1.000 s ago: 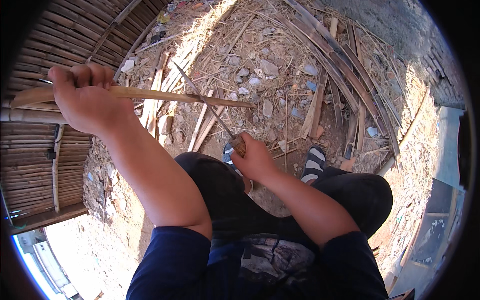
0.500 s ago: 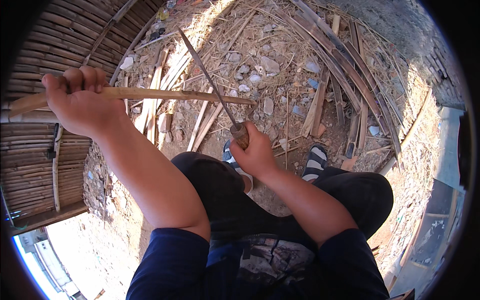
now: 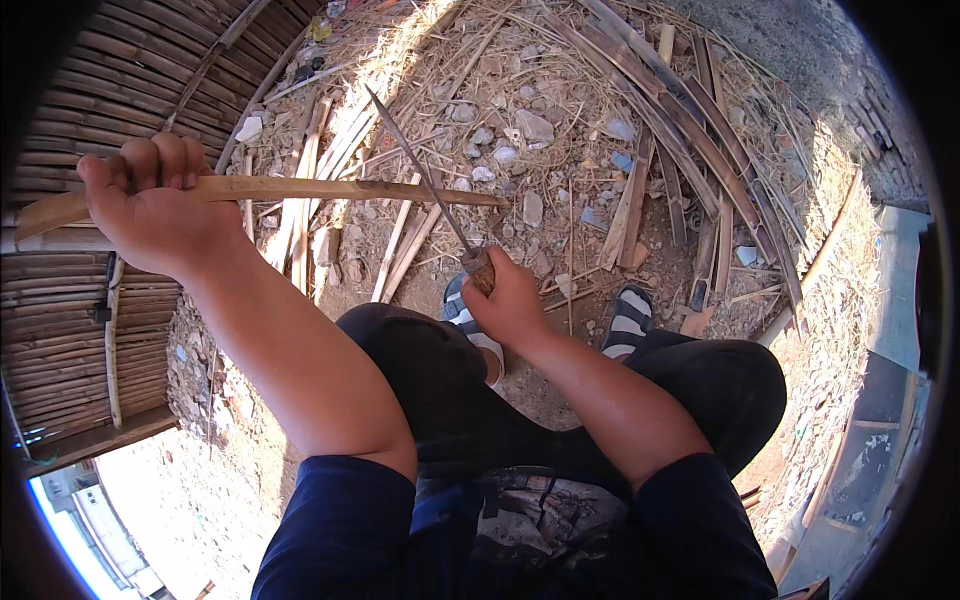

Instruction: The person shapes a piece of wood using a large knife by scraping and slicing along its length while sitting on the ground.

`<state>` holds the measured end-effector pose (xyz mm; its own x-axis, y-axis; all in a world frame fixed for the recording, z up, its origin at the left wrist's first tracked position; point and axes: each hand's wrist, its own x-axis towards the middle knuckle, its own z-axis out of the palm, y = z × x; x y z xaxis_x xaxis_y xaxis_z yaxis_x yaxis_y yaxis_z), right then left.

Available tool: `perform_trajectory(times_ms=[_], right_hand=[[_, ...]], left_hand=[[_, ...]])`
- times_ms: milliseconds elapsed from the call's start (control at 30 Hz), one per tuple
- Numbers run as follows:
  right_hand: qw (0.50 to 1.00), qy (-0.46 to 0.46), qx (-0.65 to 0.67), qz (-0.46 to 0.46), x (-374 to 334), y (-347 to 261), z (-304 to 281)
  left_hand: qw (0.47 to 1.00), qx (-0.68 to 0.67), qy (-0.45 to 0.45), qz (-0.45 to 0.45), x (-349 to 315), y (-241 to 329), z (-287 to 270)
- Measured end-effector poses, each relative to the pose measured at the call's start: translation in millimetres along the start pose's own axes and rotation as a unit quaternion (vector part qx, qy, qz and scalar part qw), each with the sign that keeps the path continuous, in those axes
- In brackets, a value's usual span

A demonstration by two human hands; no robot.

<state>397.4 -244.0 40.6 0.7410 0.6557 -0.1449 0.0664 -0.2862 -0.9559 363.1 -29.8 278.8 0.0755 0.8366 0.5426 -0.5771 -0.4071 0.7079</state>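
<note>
Left hand: left hand is shut tight in a fist around a long bamboo strip. It is held up high on the left side.
Bamboo strip: thin, flat and pale brown. It goes sideways from the fist to the right. A short end sticks out past the fist on the left. The far end stops just above the other hand.
Right hand: right hand is shut around the brown handle of a knife. It sits low in the middle, just over the knees.
Knife: long, thin and dark. The blade points up and to the left, away from the body. It crosses the strip near the strip's right end. I cannot tell if the two touch there.
Legs: dark trousers with bent knees, under both arms.
Feet: striped sandals rest on the dirt, just past the knees.
Sleeves: dark blue sleeves cover the upper arms. The forearms are bare.
Ground: dry dirt with straw, small pale stones and lots of split bamboo pieces lying all around.
Wall: a fence of bamboo poles stands on the left, behind the fist.
</note>
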Motion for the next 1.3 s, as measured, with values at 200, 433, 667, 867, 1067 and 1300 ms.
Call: perform_trajectory(times_ms=[200, 433, 667, 867, 1067, 1300], right_hand=[[0.991, 0.108, -0.077, -0.001, -6.3, 96.6, 46.7], [0.994, -0.007, -0.093, 0.064, 0.8, 39.5, 13.0], [0.997, 0.052, -0.018, -0.060, -5.9, 5.9, 17.3], [0.990, 0.034, -0.131, 0.030, -1.0, 67.3, 32.7], [0.999, 0.004, -0.035, -0.011, -2.1, 10.3, 10.7], [0.991, 0.020, -0.133, -0.010, -7.9, 54.1, 31.4]], left_hand=[[0.997, 0.058, 0.052, 0.027, -9.4, 2.1, 13.5], [0.992, 0.078, 0.094, 0.026, 5.6, -1.7, -0.8], [0.978, 0.124, 0.164, 0.046, -9.2, 2.1, 17.7], [0.974, 0.129, 0.183, 0.014, -0.5, 0.7, 6.3], [0.978, 0.131, 0.162, 0.030, -1.5, 0.9, 3.9], [0.975, 0.139, 0.168, 0.029, -11.0, 4.9, 20.6]])
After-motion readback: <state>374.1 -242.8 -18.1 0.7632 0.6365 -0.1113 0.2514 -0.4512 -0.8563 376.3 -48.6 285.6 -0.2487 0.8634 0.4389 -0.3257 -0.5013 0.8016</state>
